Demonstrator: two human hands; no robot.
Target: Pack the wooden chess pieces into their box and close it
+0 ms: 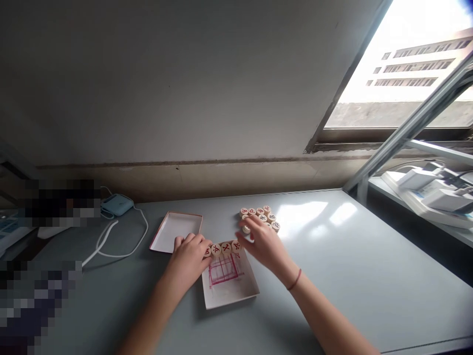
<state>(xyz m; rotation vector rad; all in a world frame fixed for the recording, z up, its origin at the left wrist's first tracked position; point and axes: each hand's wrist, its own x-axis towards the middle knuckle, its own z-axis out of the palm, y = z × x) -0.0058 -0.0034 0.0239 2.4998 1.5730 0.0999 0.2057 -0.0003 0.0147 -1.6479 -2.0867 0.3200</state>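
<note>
A shallow white cardboard box (232, 295) with a pink grid drawn on its bottom lies before me. Along its far wall stands a row of round wooden Chinese chess pieces (226, 248) with red characters. My left hand (189, 257) is closed at the box's far left corner, thumb and index finger to either side of the leftmost piece. Just beyond the row's right end is my right hand (266, 246), thumb and fingers apart, with nothing visible between them. Its fingertips are over a cluster of chess pieces (262, 217), partly hiding them; some carry red characters, others dark ones.
The box lid (176, 230) lies open side up behind my left hand. Further left are a light blue device (117, 204) and a looping white cable (127, 255). A metal frame (391, 133) and a shelf of white plugs (424, 190) stand at the right.
</note>
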